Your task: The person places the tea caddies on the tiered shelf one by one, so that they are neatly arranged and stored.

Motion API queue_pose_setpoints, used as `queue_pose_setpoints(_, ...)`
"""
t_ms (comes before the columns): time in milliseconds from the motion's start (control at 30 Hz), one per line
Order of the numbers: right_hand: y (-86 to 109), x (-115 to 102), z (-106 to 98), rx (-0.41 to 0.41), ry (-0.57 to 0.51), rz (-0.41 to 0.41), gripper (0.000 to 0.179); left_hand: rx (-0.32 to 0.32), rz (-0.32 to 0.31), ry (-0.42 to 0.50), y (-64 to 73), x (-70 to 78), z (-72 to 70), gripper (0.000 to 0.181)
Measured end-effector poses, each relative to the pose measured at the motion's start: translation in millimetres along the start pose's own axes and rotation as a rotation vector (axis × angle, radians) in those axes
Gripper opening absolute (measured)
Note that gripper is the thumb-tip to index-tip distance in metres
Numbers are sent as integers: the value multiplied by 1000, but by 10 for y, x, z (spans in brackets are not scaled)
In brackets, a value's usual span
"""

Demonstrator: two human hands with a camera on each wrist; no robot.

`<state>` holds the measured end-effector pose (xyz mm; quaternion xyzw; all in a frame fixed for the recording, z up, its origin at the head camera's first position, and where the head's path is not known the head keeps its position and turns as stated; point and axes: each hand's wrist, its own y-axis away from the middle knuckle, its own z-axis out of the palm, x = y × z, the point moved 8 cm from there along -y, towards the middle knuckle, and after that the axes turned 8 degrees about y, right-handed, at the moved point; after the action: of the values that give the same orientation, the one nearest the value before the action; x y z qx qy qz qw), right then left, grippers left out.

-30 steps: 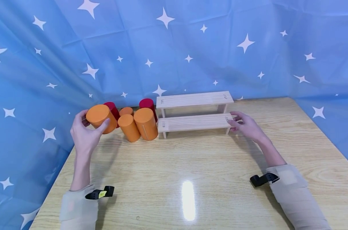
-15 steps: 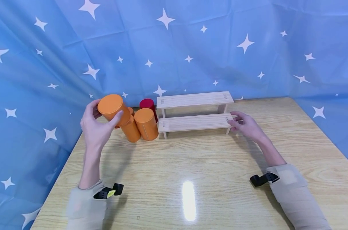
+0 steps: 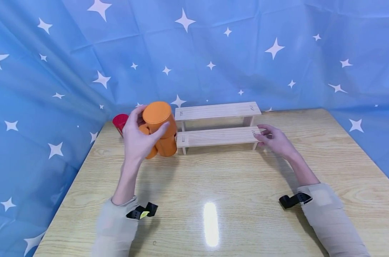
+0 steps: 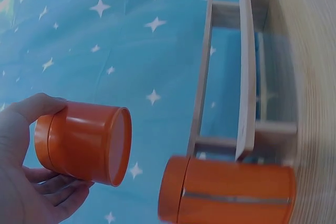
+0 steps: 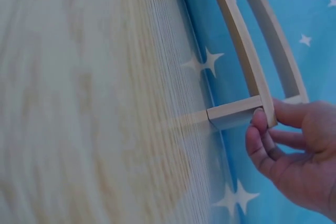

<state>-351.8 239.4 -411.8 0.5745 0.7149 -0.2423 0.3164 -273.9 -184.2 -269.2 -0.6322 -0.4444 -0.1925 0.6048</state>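
My left hand [image 3: 137,139] grips a short, wide orange canister [image 3: 159,117], fingers on one side and thumb on the other. In the left wrist view this canister [image 4: 84,142] is held up off the table, above and apart from a taller lidded orange canister [image 4: 236,192]. The head view has it overlapping that taller one and hiding the red canister behind. My right hand [image 3: 274,141] pinches the right end of the lower board of a two-step wooden shelf [image 3: 218,136]. Thumb and fingers close around that board's end in the right wrist view.
A red canister [image 3: 119,123] stands at the back left, partly behind my left hand. Another orange canister [image 3: 152,152] is mostly hidden by that hand. A blue star-printed curtain [image 3: 213,53] hangs along the table's [image 3: 239,200] back and left.
My left hand has carried the short orange canister rightward and slightly up, from the left of the group toward the shelf's left end. The right hand stays put on the shelf.
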Motion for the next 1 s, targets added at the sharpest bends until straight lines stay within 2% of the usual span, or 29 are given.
queue_pose_setpoints(333,-6,22,-17,25,-6,-13,65,-92,45,64,41,6,585,67)
queue_pose_setpoints(567,-3,24,-21,13,-9,-3,65,-165,-22,101,95,-84,1003,64)
queue_pose_setpoints(800,-10,21,-4,5,-18,-3,65,-224,-87,82,168,-175,1365,63)
queue_pose_setpoints(1000,-11,36,-5,8,-21,-3,65,-261,-117,80,217,-235,1659,65)
